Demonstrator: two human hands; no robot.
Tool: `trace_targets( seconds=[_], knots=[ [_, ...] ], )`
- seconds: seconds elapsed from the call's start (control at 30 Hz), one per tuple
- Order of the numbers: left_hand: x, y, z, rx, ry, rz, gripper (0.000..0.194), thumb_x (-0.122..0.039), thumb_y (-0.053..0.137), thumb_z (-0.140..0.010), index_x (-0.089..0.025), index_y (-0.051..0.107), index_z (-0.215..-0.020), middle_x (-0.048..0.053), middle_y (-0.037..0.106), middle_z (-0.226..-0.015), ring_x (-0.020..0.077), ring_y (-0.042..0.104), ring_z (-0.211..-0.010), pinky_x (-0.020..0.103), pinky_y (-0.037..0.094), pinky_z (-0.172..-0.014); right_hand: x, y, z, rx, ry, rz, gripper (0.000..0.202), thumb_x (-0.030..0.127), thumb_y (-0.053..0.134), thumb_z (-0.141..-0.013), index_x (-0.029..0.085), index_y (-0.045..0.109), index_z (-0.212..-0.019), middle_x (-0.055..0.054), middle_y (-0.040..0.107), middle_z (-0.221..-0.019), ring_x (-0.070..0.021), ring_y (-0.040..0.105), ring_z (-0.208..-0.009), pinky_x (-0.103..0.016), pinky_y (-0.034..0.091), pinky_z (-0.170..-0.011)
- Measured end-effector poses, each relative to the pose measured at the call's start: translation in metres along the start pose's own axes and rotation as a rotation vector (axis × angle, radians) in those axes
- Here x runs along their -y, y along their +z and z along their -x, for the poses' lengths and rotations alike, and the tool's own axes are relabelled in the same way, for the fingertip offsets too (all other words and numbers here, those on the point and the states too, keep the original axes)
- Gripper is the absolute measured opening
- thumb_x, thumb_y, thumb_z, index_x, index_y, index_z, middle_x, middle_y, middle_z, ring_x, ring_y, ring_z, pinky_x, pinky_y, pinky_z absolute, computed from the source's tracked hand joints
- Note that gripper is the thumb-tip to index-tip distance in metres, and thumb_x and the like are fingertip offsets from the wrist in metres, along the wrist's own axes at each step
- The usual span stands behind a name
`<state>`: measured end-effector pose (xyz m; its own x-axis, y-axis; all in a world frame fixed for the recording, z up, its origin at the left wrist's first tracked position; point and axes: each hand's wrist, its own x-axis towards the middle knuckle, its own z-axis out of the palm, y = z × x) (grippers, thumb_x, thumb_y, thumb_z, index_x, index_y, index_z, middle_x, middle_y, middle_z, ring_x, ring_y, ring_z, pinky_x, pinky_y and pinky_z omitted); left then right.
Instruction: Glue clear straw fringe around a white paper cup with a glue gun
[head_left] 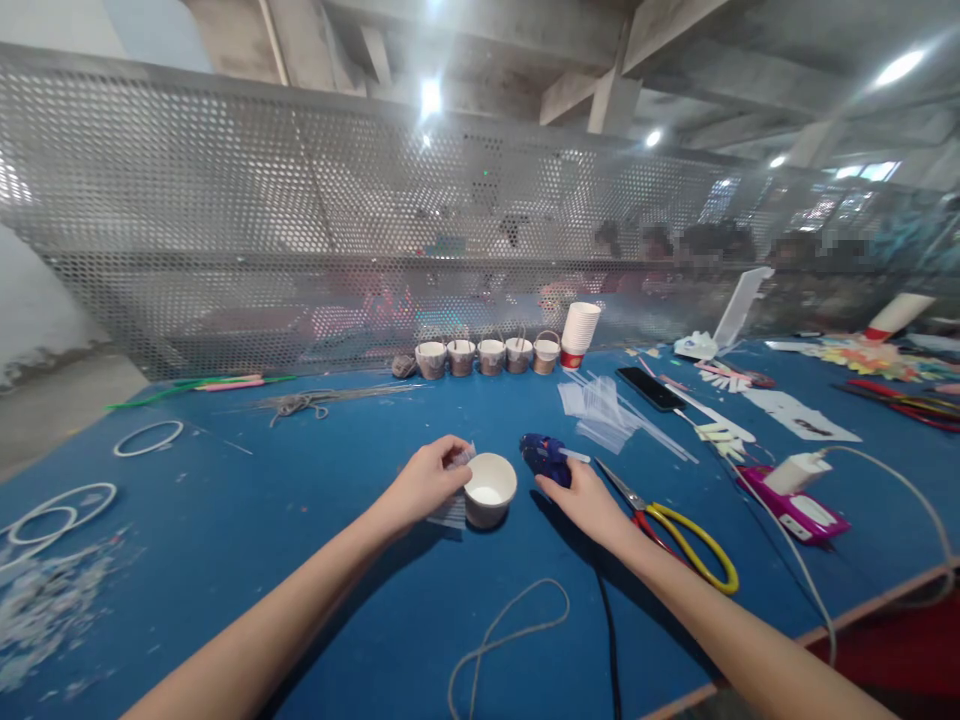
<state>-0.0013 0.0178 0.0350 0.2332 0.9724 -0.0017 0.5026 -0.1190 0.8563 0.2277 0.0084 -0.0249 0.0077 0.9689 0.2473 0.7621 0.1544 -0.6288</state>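
A paper cup (489,492), white inside and grey-brown outside, stands upright before me. My left hand (431,482) is closed at its left side, fingers pinching a pale translucent striped sheet (448,512) next to the cup; the fingertips reach the cup's rim. On the right, my right hand (583,500) is closed around a dark blue glue gun (546,458) with a whitish glue stick (576,455) showing. Part of the gun is hidden behind the hand. Beside that hand lie scissors (675,530) with yellow and red handles.
Several small handled cups (491,358) and a stack of paper cups (580,335) line the back. Clear sheets (600,410), a phone (650,388) and a purple power strip (795,505) lie right. White rings (56,515) lie left; a grey cord (517,632) lies in front.
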Motion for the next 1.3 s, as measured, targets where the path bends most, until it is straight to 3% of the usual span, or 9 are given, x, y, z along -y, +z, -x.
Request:
trace_targets(
  seconds=[0.13,0.2,0.33,0.4,0.5,0.57,0.7,1.0,1.3],
  knots=[
    [0.000,-0.002,-0.001,0.024,-0.013,-0.009,0.037,-0.027,0.048,-0.066,-0.015,0.062,-0.097,0.001,0.060,-0.072,0.0137,0.051,-0.055,0.023,0.040,-0.048,-0.001,-0.033,0.028,-0.019,0.046,-0.007,0.029,0.032,0.054,-0.073,0.017,0.056,-0.098,-0.009,0.064,-0.093,-0.0222,0.062,-0.080,-0.034,0.049,-0.070],
    [0.000,-0.003,-0.002,0.024,-0.006,-0.023,0.036,-0.026,0.048,-0.066,-0.015,0.064,-0.097,0.001,0.062,-0.072,0.0136,0.052,-0.055,0.023,0.040,-0.049,0.006,-0.053,0.044,-0.102,0.048,-0.005,0.024,0.030,0.050,-0.073,0.018,0.054,-0.094,-0.006,0.062,-0.085,-0.0209,0.059,-0.073,-0.033,0.048,-0.066],
    [0.001,-0.004,-0.004,0.008,0.014,-0.064,0.036,-0.025,0.049,-0.066,-0.015,0.066,-0.097,0.002,0.065,-0.074,0.0152,0.054,-0.059,0.024,0.042,-0.054,0.042,-0.073,0.059,-0.115,-0.154,-0.128,0.010,0.025,0.046,-0.082,0.021,0.054,-0.084,-0.001,0.057,-0.074,-0.0157,0.054,-0.064,-0.027,0.044,-0.061],
    [0.002,-0.004,-0.005,0.003,0.030,-0.085,0.036,-0.023,0.049,-0.066,-0.015,0.067,-0.096,0.004,0.067,-0.078,0.0169,0.056,-0.064,0.026,0.043,-0.059,0.064,-0.067,0.049,-0.038,-0.286,-0.186,0.013,0.019,0.045,-0.083,0.020,0.057,-0.088,-0.003,0.060,-0.083,-0.0147,0.055,-0.070,-0.027,0.045,-0.067],
    [0.002,-0.004,-0.006,0.004,0.062,-0.106,0.035,-0.021,0.050,-0.064,-0.016,0.068,-0.094,0.005,0.070,-0.087,0.0190,0.060,-0.074,0.028,0.046,-0.069,0.086,-0.045,0.015,0.076,-0.350,-0.172,0.020,0.010,0.046,-0.081,0.018,0.061,-0.091,-0.005,0.064,-0.092,-0.0169,0.057,-0.084,-0.030,0.044,-0.077],
    [0.002,-0.004,-0.006,0.004,0.077,-0.116,0.037,-0.021,0.050,-0.064,-0.015,0.069,-0.095,0.006,0.071,-0.091,0.0198,0.061,-0.078,0.028,0.046,-0.072,0.092,-0.028,-0.010,0.150,-0.323,-0.167,0.025,0.007,0.048,-0.078,0.017,0.064,-0.093,-0.007,0.067,-0.099,-0.0182,0.058,-0.091,-0.032,0.044,-0.081],
    [0.000,-0.005,-0.005,-0.003,0.084,-0.138,0.040,-0.020,0.048,-0.064,-0.016,0.070,-0.098,0.006,0.073,-0.089,0.0207,0.063,-0.077,0.029,0.047,-0.070,0.090,-0.005,-0.045,0.252,-0.332,-0.206,0.024,0.007,0.052,-0.077,0.016,0.069,-0.092,-0.005,0.072,-0.094,-0.0159,0.064,-0.082,-0.027,0.047,-0.074],
    [-0.004,-0.003,-0.005,-0.003,0.091,-0.149,0.037,-0.017,0.049,-0.062,-0.016,0.071,-0.092,0.005,0.074,-0.090,0.0213,0.064,-0.080,0.029,0.046,-0.073,0.085,-0.007,-0.051,0.314,-0.340,-0.231,0.022,0.007,0.055,-0.076,0.016,0.072,-0.087,-0.004,0.073,-0.086,-0.0149,0.065,-0.077,-0.025,0.047,-0.071],
    [0.003,-0.001,-0.005,-0.012,0.133,-0.111,0.032,-0.019,0.047,-0.064,-0.015,0.066,-0.090,0.005,0.071,-0.084,0.0196,0.061,-0.077,0.028,0.045,-0.068,0.079,-0.006,-0.046,0.277,-0.332,-0.218,0.017,0.009,0.054,-0.079,0.016,0.069,-0.080,-0.002,0.070,-0.077,-0.0138,0.061,-0.071,-0.024,0.043,-0.066]
  ],
)
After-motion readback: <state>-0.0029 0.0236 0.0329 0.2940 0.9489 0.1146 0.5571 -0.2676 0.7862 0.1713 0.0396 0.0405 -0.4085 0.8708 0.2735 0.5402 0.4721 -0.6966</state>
